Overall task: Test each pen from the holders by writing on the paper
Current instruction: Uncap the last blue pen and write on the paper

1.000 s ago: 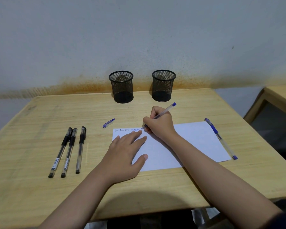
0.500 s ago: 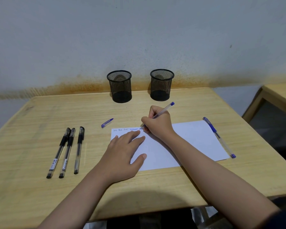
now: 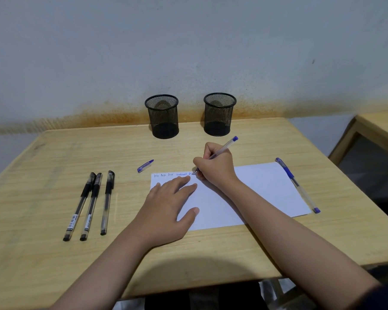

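Right hand (image 3: 215, 166) closed in a writing grip on a blue pen (image 3: 224, 147), tip down on the paper (image 3: 255, 189) near its top edge, at the end of a row of small marks (image 3: 173, 174). Left hand (image 3: 168, 206) flat and open, palm down, pinning the sheet's left part; holds nothing

Both holders (image 3: 162, 117) (image 3: 218, 114) stand at the back of the desk (image 3: 43, 253), well apart from the paper, and look empty through the mesh. Three black pens (image 3: 90, 204) lie capped, side by side, left of the paper. A second blue pen (image 3: 297, 185) lies capped along the sheet's right edge. A loose blue cap (image 3: 145, 166) sits just beyond the top left corner, likely from the pen in use

Judged progress: late. Several separate groups of writing on the top line, and every pen is out of the holders. The pen in hand looks like the last one under test; what remains is finishing the stroke and capping it

Hard to make out: the writing is too small to read, and its colours are not clear enough to match group to pen. Pen tip partly hidden by the fingers. Holder floors are dark, so something short inside cannot be ruled out
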